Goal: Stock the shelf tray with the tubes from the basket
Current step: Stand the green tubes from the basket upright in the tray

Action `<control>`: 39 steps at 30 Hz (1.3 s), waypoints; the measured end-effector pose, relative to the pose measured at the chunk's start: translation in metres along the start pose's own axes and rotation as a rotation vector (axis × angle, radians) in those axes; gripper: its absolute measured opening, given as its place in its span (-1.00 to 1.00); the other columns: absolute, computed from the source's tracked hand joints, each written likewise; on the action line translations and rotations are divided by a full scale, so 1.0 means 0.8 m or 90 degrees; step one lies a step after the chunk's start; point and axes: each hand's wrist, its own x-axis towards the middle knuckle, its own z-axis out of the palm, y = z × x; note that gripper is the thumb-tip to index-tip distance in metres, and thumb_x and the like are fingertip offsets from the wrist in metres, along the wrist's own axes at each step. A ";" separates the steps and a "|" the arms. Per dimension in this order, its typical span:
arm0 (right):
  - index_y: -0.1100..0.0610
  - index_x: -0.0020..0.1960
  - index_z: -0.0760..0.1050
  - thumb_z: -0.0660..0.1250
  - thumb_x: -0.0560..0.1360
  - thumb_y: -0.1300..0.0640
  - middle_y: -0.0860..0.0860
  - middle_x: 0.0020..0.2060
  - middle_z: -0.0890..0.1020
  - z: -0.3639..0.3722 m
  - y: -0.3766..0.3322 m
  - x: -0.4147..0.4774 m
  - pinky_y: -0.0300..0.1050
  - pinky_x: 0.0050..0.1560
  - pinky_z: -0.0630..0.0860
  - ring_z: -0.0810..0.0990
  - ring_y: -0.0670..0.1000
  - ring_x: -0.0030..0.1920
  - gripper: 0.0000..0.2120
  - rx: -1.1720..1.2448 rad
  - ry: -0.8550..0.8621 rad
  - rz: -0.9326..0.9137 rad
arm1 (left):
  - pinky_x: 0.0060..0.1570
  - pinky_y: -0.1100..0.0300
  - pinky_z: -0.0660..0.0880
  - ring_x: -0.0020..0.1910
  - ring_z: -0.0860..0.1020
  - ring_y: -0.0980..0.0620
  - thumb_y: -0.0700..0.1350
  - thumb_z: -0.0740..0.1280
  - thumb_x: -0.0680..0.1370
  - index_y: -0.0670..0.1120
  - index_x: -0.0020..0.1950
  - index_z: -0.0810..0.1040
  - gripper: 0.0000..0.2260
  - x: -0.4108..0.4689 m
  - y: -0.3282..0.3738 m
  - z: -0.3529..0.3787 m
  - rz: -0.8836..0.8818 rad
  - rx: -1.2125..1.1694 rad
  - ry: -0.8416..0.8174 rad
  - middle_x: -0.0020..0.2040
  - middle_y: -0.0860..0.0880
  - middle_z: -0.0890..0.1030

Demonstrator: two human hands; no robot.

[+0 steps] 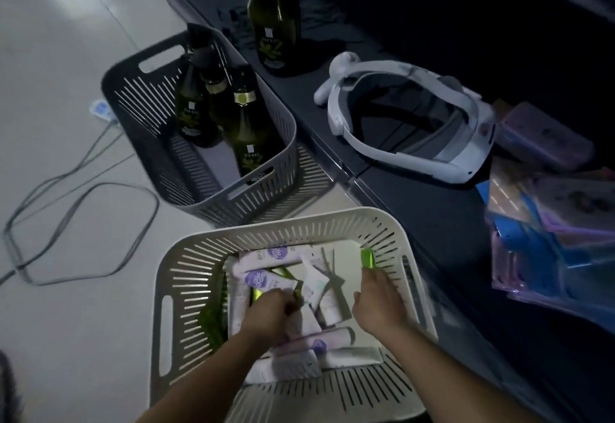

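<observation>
A white slotted basket [186, 276] stands on the floor at the bottom centre, filled with several white and purple tubes [266, 281] and a few green ones. My left hand [269, 314] is down inside it, fingers closed around a tube in the pile. My right hand [376, 303] reaches into the right side of the basket and grips a green tube [368, 258] that sticks up past its fingers. The dark shelf [432, 209] runs along the right. No shelf tray is clearly visible in the dim light.
A grey basket [139, 103] holding three dark green bottles stands behind the white one; another bottle [274, 20] stands on the shelf. A white headset [409, 116] and purple-blue packets [559, 223] lie on the shelf. Cables [83, 209] loop across the floor at left.
</observation>
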 end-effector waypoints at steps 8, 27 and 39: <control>0.21 0.53 -0.08 0.21 0.56 0.13 0.13 0.52 0.09 0.025 -0.005 0.020 -0.03 0.41 0.24 0.19 0.14 0.47 -0.32 0.091 -0.029 0.073 | 0.13 0.04 0.27 0.05 0.59 -0.06 -0.06 0.06 0.49 -0.12 0.16 0.59 -0.60 0.035 0.002 -0.011 0.218 0.414 0.061 0.09 -0.10 0.62; 0.14 0.01 0.52 0.43 0.33 0.04 0.06 0.00 0.56 0.074 0.001 0.039 -0.09 -0.02 0.52 0.57 0.11 0.01 -0.70 0.187 -0.036 0.166 | 0.39 0.05 0.10 0.35 0.36 -0.08 0.02 0.12 0.55 -0.01 0.41 0.32 -0.58 0.033 -0.026 -0.004 0.216 0.462 -0.032 0.37 -0.09 0.41; 0.10 -0.12 0.49 0.27 0.52 0.01 0.05 -0.28 0.57 0.037 -0.024 -0.010 0.04 -0.16 0.52 0.56 0.09 -0.23 -0.84 0.576 0.004 0.125 | -0.13 0.20 0.36 -0.05 0.52 0.02 -0.03 0.27 0.58 -0.04 0.28 0.40 -0.72 -0.011 0.028 -0.072 0.116 -0.215 0.136 -0.04 0.03 0.53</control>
